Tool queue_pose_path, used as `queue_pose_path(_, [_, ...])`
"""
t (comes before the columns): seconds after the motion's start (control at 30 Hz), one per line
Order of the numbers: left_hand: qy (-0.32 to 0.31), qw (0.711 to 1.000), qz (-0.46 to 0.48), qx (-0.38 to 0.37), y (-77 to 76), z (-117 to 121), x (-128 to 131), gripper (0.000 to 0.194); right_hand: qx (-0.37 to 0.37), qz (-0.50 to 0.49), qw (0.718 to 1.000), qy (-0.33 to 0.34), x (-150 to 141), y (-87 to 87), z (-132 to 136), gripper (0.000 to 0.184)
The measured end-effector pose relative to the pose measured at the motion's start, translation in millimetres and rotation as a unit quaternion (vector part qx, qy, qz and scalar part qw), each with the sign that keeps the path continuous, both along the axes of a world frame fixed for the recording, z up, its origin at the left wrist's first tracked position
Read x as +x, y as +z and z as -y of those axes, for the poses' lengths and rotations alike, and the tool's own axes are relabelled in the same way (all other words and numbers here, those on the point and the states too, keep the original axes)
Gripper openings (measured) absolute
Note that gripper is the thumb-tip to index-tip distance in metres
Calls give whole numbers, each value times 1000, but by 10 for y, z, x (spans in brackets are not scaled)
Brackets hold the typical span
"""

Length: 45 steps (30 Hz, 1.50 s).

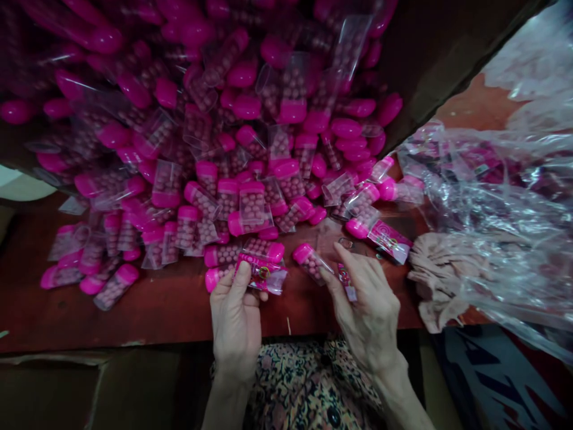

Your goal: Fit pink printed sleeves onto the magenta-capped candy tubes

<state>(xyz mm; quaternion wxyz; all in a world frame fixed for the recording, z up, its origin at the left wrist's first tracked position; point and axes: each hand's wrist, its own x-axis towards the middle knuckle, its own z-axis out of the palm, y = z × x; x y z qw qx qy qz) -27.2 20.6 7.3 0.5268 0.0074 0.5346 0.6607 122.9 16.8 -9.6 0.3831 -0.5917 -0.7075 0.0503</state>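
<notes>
My left hand point(237, 310) is closed, its thumb pressed on a pink printed sleeve point(264, 273) with a clear crinkled end. Right behind the sleeve are small clear candy tubes point(224, 255) with pink caps, full of round pink balls. My right hand point(369, 298) has its thumb and index finger apart. The thumb tip is at the clear end of another candy tube point(308, 260), which lies tilted on the table. Between thumb and index finger shows a small pink printed piece point(344, 276); whether the hidden fingers touch it, I cannot tell.
A large heap of pink-capped tubes point(253, 206) spills from a dark container point(430, 71) onto the red-brown table point(174, 310). A sleeved tube point(389, 240) lies to the right. Beyond it are a crumpled beige cloth point(436, 275) and clear plastic bags point(501, 209) with pink contents.
</notes>
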Motion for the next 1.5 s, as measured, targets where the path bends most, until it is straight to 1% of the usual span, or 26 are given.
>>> queue_pose_path(0.07, [11, 1000, 6, -3, 3, -15, -20, 20, -42, 65, 997, -7, 41, -72, 4, 34])
queue_pose_path(0.13, [13, 1000, 11, -3, 1, -24, -25, 19, -73, 95, 993, -6, 48, -142, 17, 33])
queue_pose_path(0.23, [11, 1000, 15, 11, -9, -23, -24, 17, -63, 83, 995, -1, 17, -196, 37, 28])
queue_pose_path(0.33, [8, 1000, 16, 20, -21, -11, -22, 15, -33, 11, 999, -9, -19, -151, 65, 24])
queue_pose_path(0.47, [5, 999, 12, 29, -27, -13, -14, 12, -10, -71, 996, -49, -58, 22, 137, 24])
queue_pose_path(0.57, [1, 999, 5, 35, -24, -20, 6, 11, -2, -90, 995, -33, -110, 133, 192, 26])
queue_pose_path(0.63, [0, 999, 7, 39, -22, -18, 27, 11, 12, -86, 996, -20, -156, 164, 213, 26])
queue_pose_path(0.83, [0, 999, 17, 35, -21, -3, 77, 12, 30, -81, 996, -5, -235, 158, 233, 27])
queue_pose_path(0.97, [-1, 999, 16, 38, -18, -8, 69, 12, 6, -91, 996, 20, -202, 167, 251, 28])
queue_pose_path(1.03, [3, 999, 17, 40, -17, -13, 57, 13, -2, -98, 995, 6, -174, 162, 253, 28])
queue_pose_path(1.13, [9, 999, 13, 40, -18, -16, 40, 12, 11, -90, 996, -24, -147, 146, 244, 28])
queue_pose_path(1.33, [5, 999, 20, 44, -28, -11, 35, 12, 8, -93, 996, -9, -190, 139, 245, 30])
queue_pose_path(1.5, [11, 999, 16, 41, -39, -17, 39, 12, 11, -85, 996, -18, -182, 143, 245, 30])
